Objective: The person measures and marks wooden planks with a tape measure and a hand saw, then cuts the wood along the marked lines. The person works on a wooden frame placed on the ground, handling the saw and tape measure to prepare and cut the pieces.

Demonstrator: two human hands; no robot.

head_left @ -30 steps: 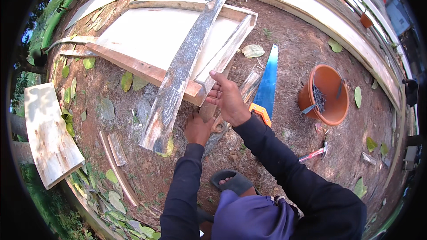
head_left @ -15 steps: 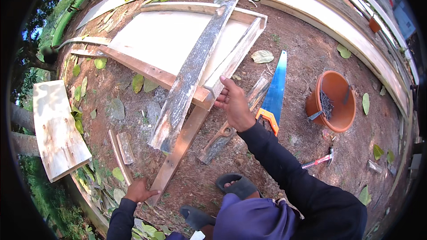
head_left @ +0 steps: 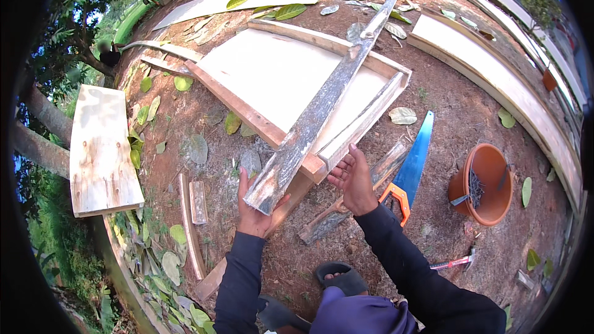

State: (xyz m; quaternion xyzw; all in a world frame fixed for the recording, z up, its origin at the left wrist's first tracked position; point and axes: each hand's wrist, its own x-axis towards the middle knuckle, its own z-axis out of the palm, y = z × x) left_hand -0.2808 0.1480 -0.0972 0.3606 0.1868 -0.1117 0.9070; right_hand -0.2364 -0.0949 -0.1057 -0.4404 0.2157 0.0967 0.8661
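Note:
My left hand (head_left: 253, 216) is spread around the underside of the near end of a grey, weathered plank (head_left: 315, 105); I cannot tell whether it grips. That plank lies diagonally across a wooden frame with a white panel (head_left: 250, 74). My right hand (head_left: 352, 182) is open, thumb up and fingers loosely bent, at the frame's near right corner (head_left: 331, 158), apparently touching it. Beneath that corner a brown timber (head_left: 213, 278) slants toward me on the dirt. A rough offcut (head_left: 315, 229) and a blue-bladed saw with an orange handle (head_left: 408, 173) lie beside my right hand.
An orange bucket of nails (head_left: 479, 185) and a hammer (head_left: 458, 260) are at right, with a long board (head_left: 495, 80) behind. A pale board (head_left: 105, 148) rests at left by tree trunks, near short strips (head_left: 198, 204). A white sheet (head_left: 204, 6) lies at the back.
My left hand has moved up from the low end of the brown timber to the grey plank's end. My right hand stays at the frame's corner. The view has shifted, so the scene sits farther right and lower.

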